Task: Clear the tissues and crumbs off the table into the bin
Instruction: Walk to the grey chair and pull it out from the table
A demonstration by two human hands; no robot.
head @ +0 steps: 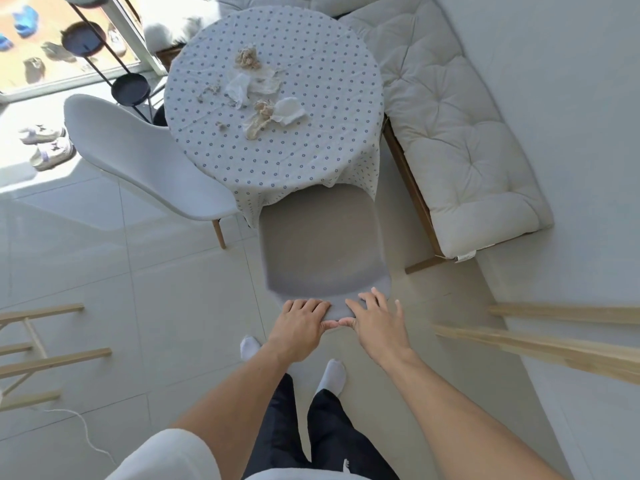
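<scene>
A round table (311,161) under a dotted cloth stands ahead of me. On its middle lie crumpled white tissues (239,86) (289,110), beige crumpled wads (247,58) (258,126) and small crumbs (211,90). A grey chair (318,244) is tucked against the table's near side. My left hand (299,329) curls over the top edge of the chair's back, thumb underneath. My right hand (375,323) rests beside it with fingers spread, its index finger and thumb touching the same edge. No bin is in view.
A white shell chair (138,157) stands left of the table, a cushioned bench (450,133) to the right. There is a black tiered stand (131,89) at the window, shoes (48,147) on the floor, and wooden racks at the left (34,362) and right (554,344).
</scene>
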